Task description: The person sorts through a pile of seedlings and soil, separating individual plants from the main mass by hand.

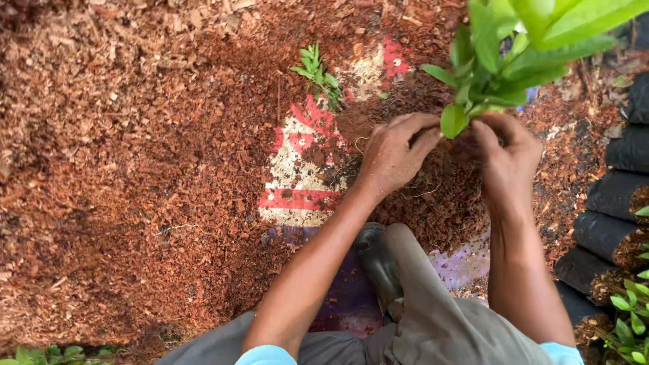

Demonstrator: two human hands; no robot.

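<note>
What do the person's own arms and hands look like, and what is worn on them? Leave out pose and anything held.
Both hands, the left hand and the right hand, are bare: no gloves, rings or watch show. The forearms are bare too. Short light blue sleeves show at the bottom edge of the picture.

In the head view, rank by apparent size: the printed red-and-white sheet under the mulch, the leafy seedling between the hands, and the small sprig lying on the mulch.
1. Printed sheet, partly buried, so only its showing part counts.
2. Leafy seedling; it is nearer the camera and cut off by the frame, so this place is unsure.
3. Small sprig, clearly smallest.
</note>
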